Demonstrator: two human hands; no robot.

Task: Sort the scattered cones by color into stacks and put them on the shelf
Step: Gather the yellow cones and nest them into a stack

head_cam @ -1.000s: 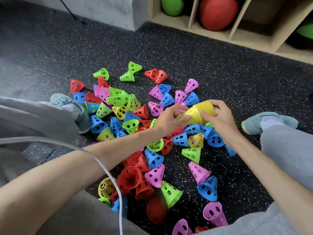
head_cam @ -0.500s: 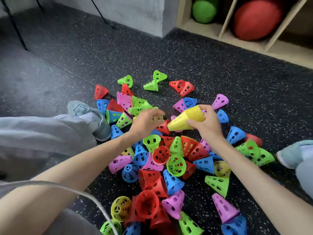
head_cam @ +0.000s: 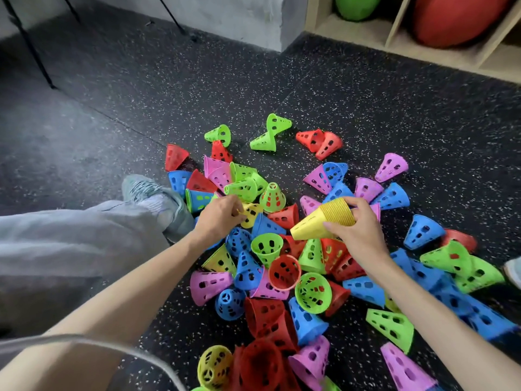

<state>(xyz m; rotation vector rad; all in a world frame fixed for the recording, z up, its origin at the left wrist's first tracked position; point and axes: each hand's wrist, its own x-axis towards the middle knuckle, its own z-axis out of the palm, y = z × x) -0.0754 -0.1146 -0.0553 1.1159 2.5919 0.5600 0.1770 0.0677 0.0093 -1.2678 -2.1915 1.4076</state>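
Right hand [head_cam: 359, 235] clamped around yellow cone stack [head_cam: 324, 220], left hand [head_cam: 220, 214] fingers seemingly pinched on a loose yellow cone [head_cam: 251, 214] left of stack, mixed cone pile [head_cam: 282, 277] crowding underneath.

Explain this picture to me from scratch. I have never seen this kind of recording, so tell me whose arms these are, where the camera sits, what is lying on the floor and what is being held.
There is no machine here: the two bare arms belong to a person sitting on the floor. The camera is worn on that person's head and looks forward and down, so you see their arms, grey trouser leg and a shoe as they would.

On the dark speckled floor lies a loose pile of small plastic cones with holes, in red, blue, green, pink and yellow.

The right hand holds a stack of yellow cones nested together, lying sideways above the pile. The left hand has its grip closing on a single yellow cone in the pile.

At the top right is a wooden shelf with a green and a red ball in its compartments.
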